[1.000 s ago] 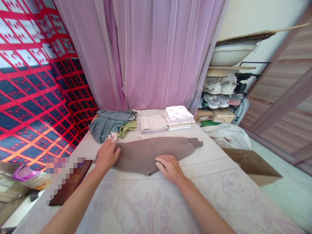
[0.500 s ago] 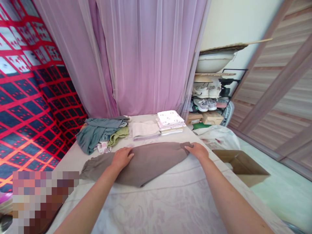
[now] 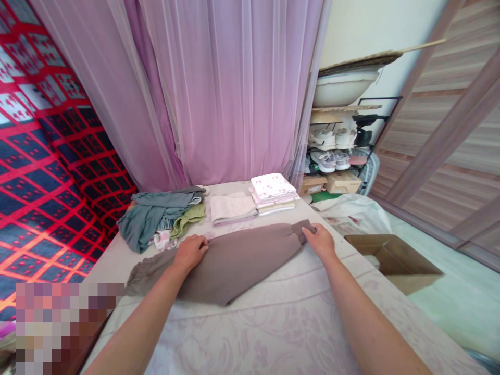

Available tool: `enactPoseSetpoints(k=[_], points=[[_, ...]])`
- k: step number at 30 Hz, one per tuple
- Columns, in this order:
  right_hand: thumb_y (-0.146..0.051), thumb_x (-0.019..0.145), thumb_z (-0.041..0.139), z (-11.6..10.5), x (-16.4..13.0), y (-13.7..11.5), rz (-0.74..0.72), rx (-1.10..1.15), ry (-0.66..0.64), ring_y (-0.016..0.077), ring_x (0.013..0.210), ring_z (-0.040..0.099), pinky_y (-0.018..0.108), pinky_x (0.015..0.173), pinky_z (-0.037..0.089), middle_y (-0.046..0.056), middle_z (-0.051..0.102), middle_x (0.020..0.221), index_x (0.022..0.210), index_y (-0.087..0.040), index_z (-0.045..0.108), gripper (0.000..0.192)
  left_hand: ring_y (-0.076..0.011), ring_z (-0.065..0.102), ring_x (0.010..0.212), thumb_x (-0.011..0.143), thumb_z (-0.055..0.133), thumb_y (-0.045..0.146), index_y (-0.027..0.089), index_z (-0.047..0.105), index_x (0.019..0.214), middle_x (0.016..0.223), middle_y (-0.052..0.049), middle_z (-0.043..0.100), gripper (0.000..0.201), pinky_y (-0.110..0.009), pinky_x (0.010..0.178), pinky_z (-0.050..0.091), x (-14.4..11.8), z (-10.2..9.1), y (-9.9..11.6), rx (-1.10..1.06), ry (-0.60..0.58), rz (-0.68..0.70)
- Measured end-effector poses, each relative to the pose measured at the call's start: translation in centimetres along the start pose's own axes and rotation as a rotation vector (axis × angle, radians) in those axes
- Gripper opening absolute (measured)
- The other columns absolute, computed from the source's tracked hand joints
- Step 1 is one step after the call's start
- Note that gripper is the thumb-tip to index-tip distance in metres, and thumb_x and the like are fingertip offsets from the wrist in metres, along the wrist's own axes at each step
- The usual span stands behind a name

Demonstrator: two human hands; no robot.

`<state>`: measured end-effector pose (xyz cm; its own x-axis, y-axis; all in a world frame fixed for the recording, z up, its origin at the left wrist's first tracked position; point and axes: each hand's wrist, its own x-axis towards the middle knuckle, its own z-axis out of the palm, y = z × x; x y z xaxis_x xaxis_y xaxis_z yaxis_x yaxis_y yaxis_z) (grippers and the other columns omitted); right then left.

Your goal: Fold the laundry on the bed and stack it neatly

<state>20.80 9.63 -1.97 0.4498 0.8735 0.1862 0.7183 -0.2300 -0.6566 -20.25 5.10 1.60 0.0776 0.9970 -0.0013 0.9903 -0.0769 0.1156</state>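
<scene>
We observe a brown garment [image 3: 234,260] laid flat across the middle of the frame on a pale patterned bed cover [image 3: 273,333]; it runs from lower left to upper right, its narrow cuffed end at the right. The left hand [image 3: 190,252] rests palm down on the garment near its upper edge, left of centre; the fingers are spread flat and unclenched, pressing the cloth without gripping it. The right hand [image 3: 321,242] lies at the cuffed end, right of centre; its fingertips touch the cuff, but we cannot tell whether they pinch the cloth or merely rest upon it.

Beyond the garment, toward the centre of the frame, we note a loose heap of grey-green clothes [image 3: 156,216] at the left; a folded cream cloth [image 3: 232,208] just beside it; and a stack of folded white printed cloths [image 3: 273,191] to the right of that. All three lie apart from the brown garment.

A pink sheer curtain [image 3: 226,88] hangs across the upper centre; a red and blue patterned cloth [image 3: 42,156] fills the left side. At the right of the frame, a shoe rack [image 3: 336,151] stands against the wall with pale shoes on it; a white bag [image 3: 351,211] lies below it; an open cardboard box [image 3: 394,258] sits beside the bed at the middle right. The lower left corner is blurred out.
</scene>
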Motion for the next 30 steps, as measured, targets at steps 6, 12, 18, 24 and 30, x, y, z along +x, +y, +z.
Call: enactPoseSetpoints(k=[6, 12, 18, 24, 30], points=[[-0.039, 0.077, 0.055, -0.2, 0.0, -0.4, -0.028, -0.017, 0.065, 0.0224, 0.077, 0.062, 0.029, 0.065, 0.042, 0.005, 0.068, 0.081, 0.096, -0.020, 0.064, 0.027, -0.0230, 0.061, 0.092, 0.090, 0.042, 0.030, 0.022, 0.059, 0.098, 0.093, -0.006, 0.068, 0.020, -0.032, 0.079, 0.043, 0.2, 0.0, 0.2, -0.060, 0.098, -0.102], [-0.039, 0.081, 0.051, 0.5, -0.9, 0.8, -0.040, -0.037, 0.090, 0.0248, 0.094, 0.061, 0.034, 0.079, 0.045, 0.012, 0.067, 0.104, 0.118, -0.016, 0.057, 0.043, -0.0282, 0.053, 0.117, 0.087, 0.043, 0.020, 0.017, 0.059, 0.120, 0.126, -0.012, 0.060, 0.037, -0.043, 0.099, 0.038, -1.1, 0.2, 2.0, 0.042, 0.175, -0.045], [-0.034, 0.092, 0.034, 1.2, -4.8, -3.6, -0.502, -0.121, 0.104, 0.0268, 0.128, 0.042, 0.047, 0.105, 0.030, 0.012, 0.054, 0.134, 0.124, -0.019, 0.059, 0.043, -0.0276, 0.034, 0.137, 0.094, 0.034, 0.047, 0.022, 0.048, 0.137, 0.147, -0.007, 0.043, 0.052, -0.049, 0.114, 0.019, -2.7, 2.7, 6.2, -0.003, 0.064, 0.209], [-0.045, 0.095, 0.030, 4.6, -8.4, -7.9, -0.891, -0.309, -0.547, 0.0226, 0.139, 0.029, 0.051, 0.113, 0.015, 0.006, 0.035, 0.151, 0.142, -0.026, 0.041, 0.052, -0.0292, 0.023, 0.142, 0.090, 0.028, 0.063, 0.023, 0.030, 0.147, 0.154, -0.007, 0.028, 0.070, -0.057, 0.113, 0.014, -2.8, 5.0, 7.4, 0.086, 0.000, 0.171], [-0.047, 0.095, 0.026, 4.5, -5.4, -5.4, -0.752, -0.446, -0.476, 0.0229, 0.141, 0.025, 0.045, 0.114, 0.017, 0.009, 0.032, 0.153, 0.143, -0.020, 0.041, 0.057, -0.0298, 0.026, 0.141, 0.089, 0.031, 0.065, 0.022, 0.034, 0.146, 0.153, -0.009, 0.031, 0.071, -0.056, 0.113, 0.016, -2.9, 5.1, 7.2, 0.072, 0.049, 0.187]])
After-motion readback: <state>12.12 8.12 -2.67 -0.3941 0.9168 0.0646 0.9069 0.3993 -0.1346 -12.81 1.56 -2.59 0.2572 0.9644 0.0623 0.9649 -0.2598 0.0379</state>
